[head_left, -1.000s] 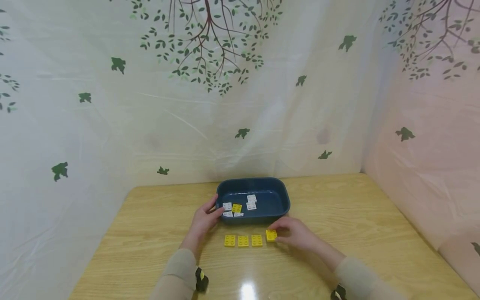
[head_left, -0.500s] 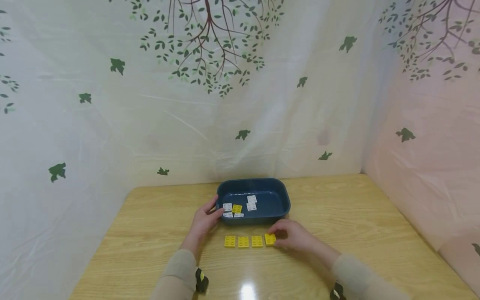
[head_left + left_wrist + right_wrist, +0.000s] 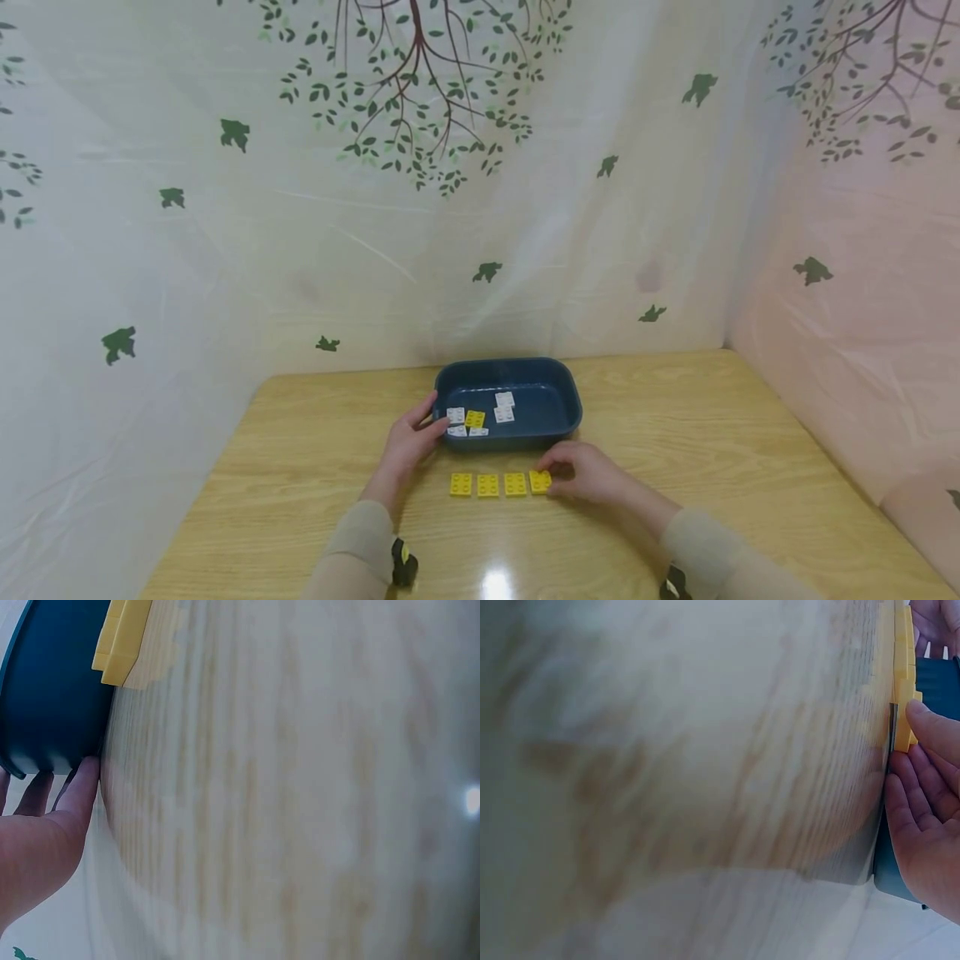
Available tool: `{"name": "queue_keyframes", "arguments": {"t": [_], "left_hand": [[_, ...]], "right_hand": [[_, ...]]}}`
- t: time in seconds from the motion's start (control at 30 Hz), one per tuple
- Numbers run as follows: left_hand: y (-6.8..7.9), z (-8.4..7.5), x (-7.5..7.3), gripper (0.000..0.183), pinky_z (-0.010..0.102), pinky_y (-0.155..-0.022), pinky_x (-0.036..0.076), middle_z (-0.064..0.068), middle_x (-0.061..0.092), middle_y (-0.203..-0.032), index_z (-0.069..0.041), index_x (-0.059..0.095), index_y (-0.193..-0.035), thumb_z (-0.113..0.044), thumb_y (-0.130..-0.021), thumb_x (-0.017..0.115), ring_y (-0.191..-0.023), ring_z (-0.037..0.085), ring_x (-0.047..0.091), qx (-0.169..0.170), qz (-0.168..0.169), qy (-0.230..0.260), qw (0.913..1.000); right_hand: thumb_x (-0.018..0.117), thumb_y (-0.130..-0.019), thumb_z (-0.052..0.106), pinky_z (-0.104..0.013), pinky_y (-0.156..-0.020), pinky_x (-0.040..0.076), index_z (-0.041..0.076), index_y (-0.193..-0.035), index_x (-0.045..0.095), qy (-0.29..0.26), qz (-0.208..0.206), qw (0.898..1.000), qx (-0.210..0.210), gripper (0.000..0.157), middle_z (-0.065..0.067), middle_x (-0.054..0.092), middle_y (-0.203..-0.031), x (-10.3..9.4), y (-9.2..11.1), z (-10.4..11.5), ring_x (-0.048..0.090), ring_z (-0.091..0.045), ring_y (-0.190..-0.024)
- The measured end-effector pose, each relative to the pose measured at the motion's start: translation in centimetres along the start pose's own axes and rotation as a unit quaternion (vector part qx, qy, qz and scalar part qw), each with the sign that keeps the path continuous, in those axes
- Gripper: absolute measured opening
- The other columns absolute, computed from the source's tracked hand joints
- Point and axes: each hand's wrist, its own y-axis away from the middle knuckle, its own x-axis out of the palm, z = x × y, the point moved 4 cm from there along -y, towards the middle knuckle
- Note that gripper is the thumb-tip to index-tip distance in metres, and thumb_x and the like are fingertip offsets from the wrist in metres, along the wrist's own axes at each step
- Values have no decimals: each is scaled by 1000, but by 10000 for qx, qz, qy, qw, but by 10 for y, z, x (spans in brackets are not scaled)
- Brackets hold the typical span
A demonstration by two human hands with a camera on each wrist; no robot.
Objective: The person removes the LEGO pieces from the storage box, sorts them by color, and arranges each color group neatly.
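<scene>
My left hand point(image 3: 410, 437) holds the left end of a dark blue tray point(image 3: 573, 412), thumb at the front corner and fingers along the side. In the left wrist view its fingers point(image 3: 81, 787) lie against the tray's wall point(image 3: 56, 682). My right hand point(image 3: 588, 473) pinches a yellow toy brick point(image 3: 539, 482) between thumb and fingers, at the right end of a row. Three more yellow bricks, a left one point(image 3: 461, 485), a middle one point(image 3: 487, 486) and a right one point(image 3: 515, 484), stand in line beside it. The right wrist view shows the right thumb point(image 3: 930, 731) on the brick's edge.
Inside the tray lie several white bricks point(image 3: 504, 413) and one yellow brick point(image 3: 475, 419). The wooden table point(image 3: 315, 467) meets a patterned sheet point(image 3: 375, 275) behind the tray and another pale sheet at the right.
My right hand has brought its yellow brick slightly left and toward me, level with the row's end. My left hand has stayed on the tray.
</scene>
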Motion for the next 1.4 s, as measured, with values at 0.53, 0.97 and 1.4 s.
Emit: {"name": "queue_keyframes", "arguments": {"t": [0.53, 0.97, 1.4], "left_hand": [[2, 0, 1, 59, 45, -104, 44, 12, 34, -157, -23, 47, -149, -12, -94, 69, -136, 36, 42, 0, 33, 200, 9998], [4, 1, 1, 59, 45, -104, 45, 11, 34, -158, -24, 47, -149, -15, -94, 69, -136, 35, 42, -8, 11, 177, 9998], [8, 1, 2, 59, 46, -104, 45, 11, 36, -157, -25, 48, -148, -16, -94, 70, -137, 36, 42, 4, -40, 112, 9999]], "right_hand": [[80, -82, 11, -31, -86, 54, 10, -108, 73, -29, 26, 9997, 260, 26, 2, 70, -105, -8, -5, 18, 63, -13, -96], [76, -89, 15, -29, -89, 54, 15, -120, 69, -446, 38, 9990, 92, 32, 0, 70, -113, -15, -50, 54, 65, -11, -101], [77, -88, 19, -44, -103, 46, 13, -125, 66, -145, -387, 9979, 490, 40, 0, 67, -123, -8, -96, 44, 59, -20, -113]]}}
